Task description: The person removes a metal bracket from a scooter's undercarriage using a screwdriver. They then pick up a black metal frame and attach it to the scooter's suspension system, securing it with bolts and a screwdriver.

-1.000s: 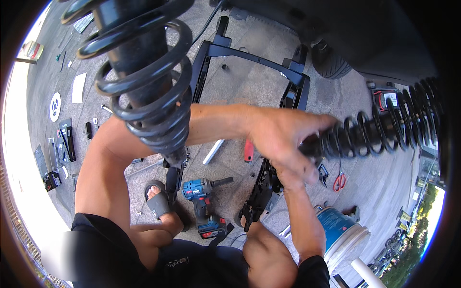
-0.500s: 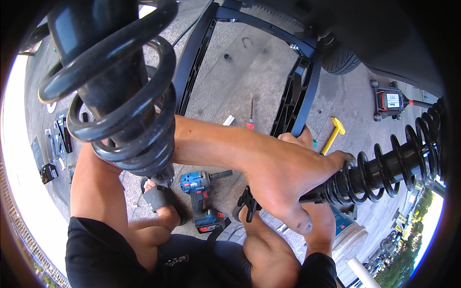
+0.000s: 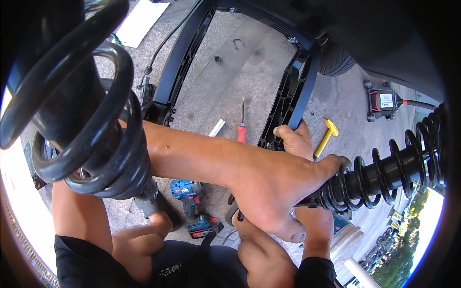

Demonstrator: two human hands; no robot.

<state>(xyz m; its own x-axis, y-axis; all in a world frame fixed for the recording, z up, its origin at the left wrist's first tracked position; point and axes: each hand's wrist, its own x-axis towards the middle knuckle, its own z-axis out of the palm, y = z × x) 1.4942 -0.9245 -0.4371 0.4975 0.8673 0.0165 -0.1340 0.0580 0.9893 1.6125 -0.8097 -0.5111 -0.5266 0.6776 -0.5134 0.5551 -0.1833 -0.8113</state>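
1. left hand (image 3: 269, 192) is clenched around the lower end of the right strut (image 3: 384, 173): black coil spring on a smooth black rod.
2. its long axis runs up-right from the hand, held above the concrete floor (image 3: 240, 77).
3. right hand (image 3: 295, 139) grips the black subframe (image 3: 288, 96).
4. a second coil strut (image 3: 81, 120) sits close at left.

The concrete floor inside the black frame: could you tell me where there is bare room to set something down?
The widest bare patch of floor lies between the black frame rails, above the red screwdriver and silver socket. A smaller patch sits between the yellow hammer and the floor jack. Below the left hand, around the blue drill, it is crowded.
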